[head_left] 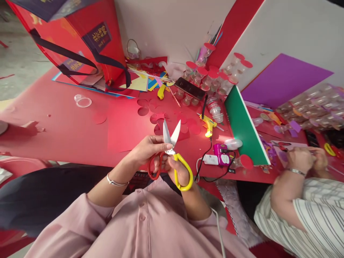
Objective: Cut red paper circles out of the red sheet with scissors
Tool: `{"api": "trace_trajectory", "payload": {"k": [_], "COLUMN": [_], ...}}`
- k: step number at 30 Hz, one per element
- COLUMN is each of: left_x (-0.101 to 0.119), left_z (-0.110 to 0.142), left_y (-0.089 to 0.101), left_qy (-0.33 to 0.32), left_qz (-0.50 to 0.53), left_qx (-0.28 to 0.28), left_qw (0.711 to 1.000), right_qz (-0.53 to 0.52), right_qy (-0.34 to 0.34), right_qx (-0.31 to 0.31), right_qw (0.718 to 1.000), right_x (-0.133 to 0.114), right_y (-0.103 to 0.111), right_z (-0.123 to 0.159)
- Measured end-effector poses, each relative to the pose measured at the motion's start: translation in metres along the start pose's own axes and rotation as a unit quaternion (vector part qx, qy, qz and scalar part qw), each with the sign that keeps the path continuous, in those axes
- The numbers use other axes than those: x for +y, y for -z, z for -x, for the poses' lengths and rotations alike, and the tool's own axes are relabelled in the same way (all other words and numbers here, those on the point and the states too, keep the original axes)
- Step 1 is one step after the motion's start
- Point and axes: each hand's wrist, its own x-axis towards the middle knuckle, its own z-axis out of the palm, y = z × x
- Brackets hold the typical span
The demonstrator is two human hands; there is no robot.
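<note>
A pair of scissors [170, 152] with one red and one yellow handle is held over the front of the red table, its blades spread apart and pointing away from me. My right hand [178, 171] grips the handles, with the yellow loop around its thumb side. Fingers of my left hand [150, 147] close on the scissors near the pivot, beside the red loop. Whether a small piece is also pinched there is hard to see. Beyond the blades lie a red sheet [126, 125] and several red paper discs [157, 118].
Right of my hands are a yellow glue gun [208, 125], a purple power adapter [221, 154] with cables and a green divider [243, 125]. Behind stand a phone [189, 88], clear cups with red discs [206, 77] and a red bag [88, 39]. A co-worker's hands [303, 159] are at far right.
</note>
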Motion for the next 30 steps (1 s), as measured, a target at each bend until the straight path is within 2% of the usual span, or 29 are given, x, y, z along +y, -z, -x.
{"api": "trace_trajectory", "payload": {"k": [2, 5, 8, 10, 12, 15, 17, 19, 21, 22, 24, 25, 27, 30], "left_x": [0.003, 0.003, 0.006, 0.012, 0.016, 0.012, 0.002, -0.010, -0.023, -0.029, -0.042, -0.048, -0.060, -0.071], "left_z": [0.001, 0.001, 0.002, 0.005, 0.013, 0.032, 0.049, 0.066, 0.081, 0.087, 0.094, 0.095, 0.090, 0.072], "left_y": [0.001, 0.005, 0.009, 0.014, 0.022, 0.044, 0.061, 0.076, 0.084, 0.085, 0.079, 0.072, 0.055, 0.030], "left_qy": [0.012, 0.003, -0.067, -0.134, -0.212, -0.328, -0.339, -0.309, -0.273, -0.240, -0.171, -0.144, -0.089, -0.039], "left_qz": [0.018, 0.027, 0.041, 0.051, 0.046, 0.004, -0.019, -0.045, -0.035, -0.016, 0.040, 0.077, 0.157, 0.290], "left_qx": [0.012, 0.008, 0.039, 0.102, 0.196, 0.365, 0.433, 0.461, 0.445, 0.417, 0.339, 0.303, 0.249, 0.198], "left_qw": [1.000, 1.000, 0.996, 0.984, 0.956, 0.871, 0.835, 0.830, 0.852, 0.877, 0.924, 0.939, 0.952, 0.935], "right_qz": [-0.036, -0.053, -0.084, -0.081, -0.065, -0.057, -0.051, -0.022, 0.029, 0.063, 0.157, 0.217, 0.313, 0.364], "right_qy": [-0.016, -0.025, -0.048, -0.057, -0.064, -0.054, -0.039, -0.037, -0.034, -0.026, 0.001, 0.023, 0.059, 0.080], "right_qx": [-0.037, -0.053, -0.082, -0.110, -0.124, -0.108, -0.082, -0.033, 0.054, 0.108, 0.204, 0.245, 0.285, 0.279], "right_qw": [0.999, 0.997, 0.992, 0.989, 0.988, 0.991, 0.995, 0.999, 0.998, 0.992, 0.966, 0.945, 0.904, 0.885], "right_x": [0.005, 0.013, 0.015, 0.013, 0.011, 0.013, 0.017, 0.019, 0.018, 0.015, 0.007, 0.002, -0.007, -0.019], "right_y": [0.000, 0.003, 0.005, 0.006, 0.007, 0.010, 0.013, 0.015, 0.015, 0.014, 0.012, 0.012, 0.011, 0.008], "right_z": [0.004, 0.012, 0.022, 0.029, 0.037, 0.046, 0.048, 0.047, 0.042, 0.038, 0.029, 0.024, 0.014, 0.002]}}
